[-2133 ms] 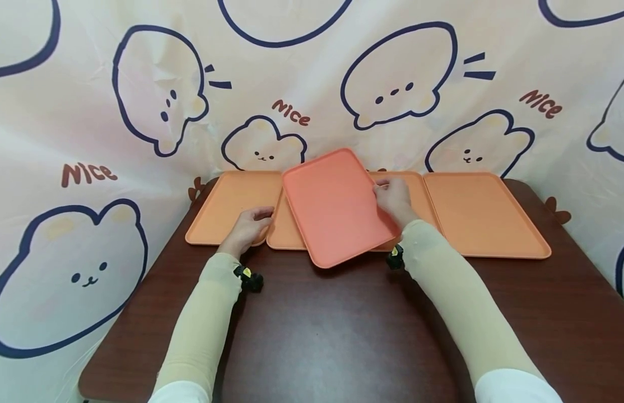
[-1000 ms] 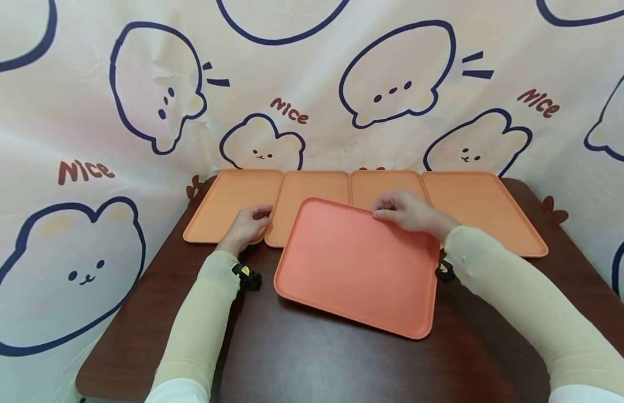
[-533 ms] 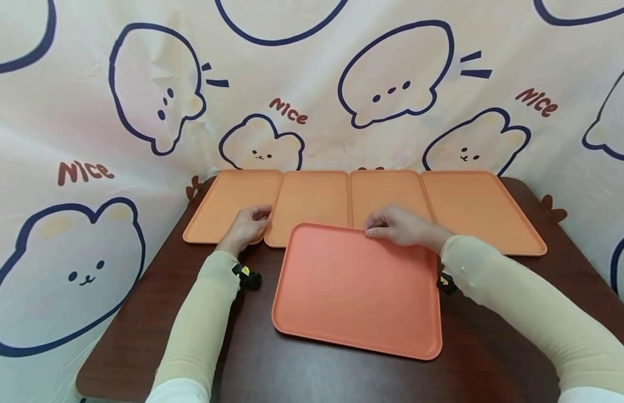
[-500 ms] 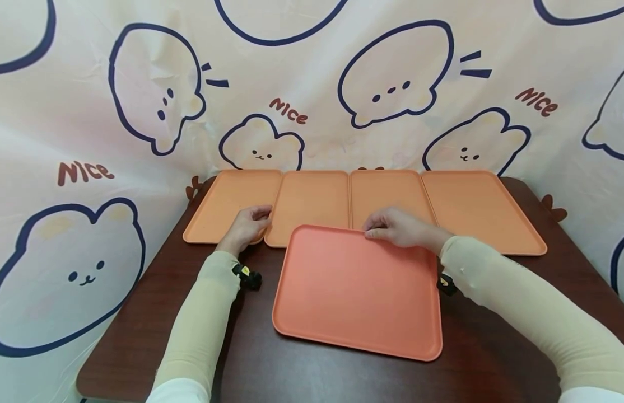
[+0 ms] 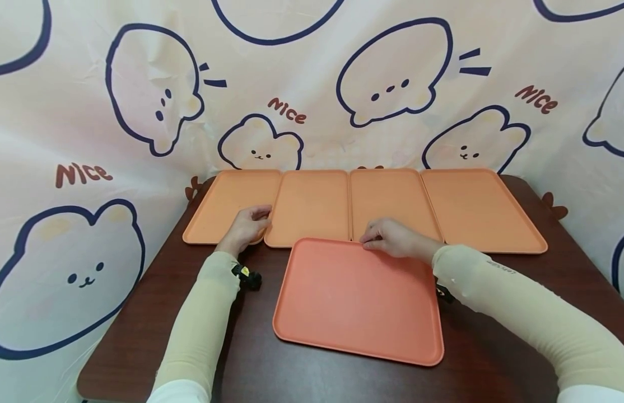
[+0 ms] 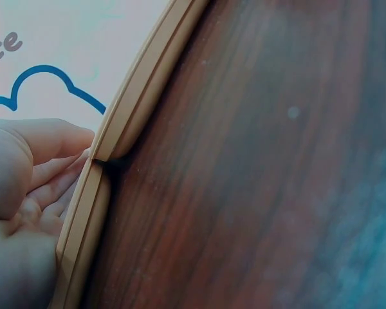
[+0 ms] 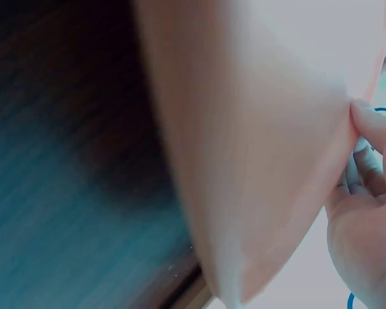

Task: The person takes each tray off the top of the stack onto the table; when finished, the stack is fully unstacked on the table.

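Note:
My right hand (image 5: 395,239) pinches the far rim of a coral-pink rectangular tray (image 5: 359,302), thumb on the near side of the rim. The tray lies slightly turned, close over the brown table in front of the row. In the right wrist view, the coral tray (image 7: 264,148) stands large and blurred, with the thumb at its edge. My left hand (image 5: 245,226) rests with loose fingers over the seam between the leftmost orange tray (image 5: 236,196) and the second orange tray (image 5: 312,204). Two tray edges meet by the left fingers in the left wrist view.
A third orange tray (image 5: 392,196) and a fourth orange tray (image 5: 480,212) continue the row along the back of the brown table (image 5: 261,375). Behind it hangs a cloth (image 5: 322,73) printed with cartoon bears. A small black device (image 5: 248,277) sits at the left wrist.
The coral tray, earlier tilted above the orange row, has swung round and come down toward me, held by my right hand. My left hand has stayed put.

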Demonstrator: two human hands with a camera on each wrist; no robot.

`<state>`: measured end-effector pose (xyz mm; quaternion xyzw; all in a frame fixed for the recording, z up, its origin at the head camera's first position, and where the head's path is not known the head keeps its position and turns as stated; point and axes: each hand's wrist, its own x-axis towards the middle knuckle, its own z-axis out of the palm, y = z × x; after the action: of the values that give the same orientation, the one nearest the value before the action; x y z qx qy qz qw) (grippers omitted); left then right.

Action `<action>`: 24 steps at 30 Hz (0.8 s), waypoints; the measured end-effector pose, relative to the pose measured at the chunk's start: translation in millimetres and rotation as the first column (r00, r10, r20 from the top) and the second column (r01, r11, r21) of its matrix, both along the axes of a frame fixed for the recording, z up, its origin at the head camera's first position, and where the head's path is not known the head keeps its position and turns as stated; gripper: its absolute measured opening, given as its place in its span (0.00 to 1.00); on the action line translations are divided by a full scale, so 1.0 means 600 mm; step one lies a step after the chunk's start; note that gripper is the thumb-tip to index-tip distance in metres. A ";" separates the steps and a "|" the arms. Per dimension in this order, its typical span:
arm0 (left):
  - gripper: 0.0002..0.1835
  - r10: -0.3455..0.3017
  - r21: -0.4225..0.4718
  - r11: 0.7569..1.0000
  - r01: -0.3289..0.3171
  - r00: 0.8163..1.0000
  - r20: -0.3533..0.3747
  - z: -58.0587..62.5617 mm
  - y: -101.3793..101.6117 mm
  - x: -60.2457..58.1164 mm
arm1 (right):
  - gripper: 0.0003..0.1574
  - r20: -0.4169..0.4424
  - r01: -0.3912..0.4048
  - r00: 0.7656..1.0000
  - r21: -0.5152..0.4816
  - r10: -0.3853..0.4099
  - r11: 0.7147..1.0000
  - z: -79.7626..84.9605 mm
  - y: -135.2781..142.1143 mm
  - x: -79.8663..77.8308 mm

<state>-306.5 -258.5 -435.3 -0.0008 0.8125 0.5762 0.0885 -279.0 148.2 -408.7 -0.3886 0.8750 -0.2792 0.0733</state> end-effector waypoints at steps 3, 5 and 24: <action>0.31 0.004 -0.003 1.000 -0.004 1.000 0.004 -0.001 -0.001 -0.001 | 0.10 0.018 0.008 1.000 -0.006 -0.007 1.000 -0.003 -0.001 0.002; 0.31 0.006 -0.001 1.000 -0.006 1.000 0.005 -0.002 -0.001 -0.002 | 0.10 0.024 0.006 1.000 -0.005 -0.006 1.000 -0.005 -0.001 0.004; 0.30 0.009 -0.031 0.999 -0.009 1.000 0.021 0.003 0.000 -0.010 | 0.04 -0.091 0.054 0.995 0.213 -0.036 0.976 0.001 -0.020 -0.003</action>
<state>-312.3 -258.3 -433.6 -0.0118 0.8204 0.5639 0.0944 -280.6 136.4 -408.2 -0.3702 0.9110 -0.1674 0.0708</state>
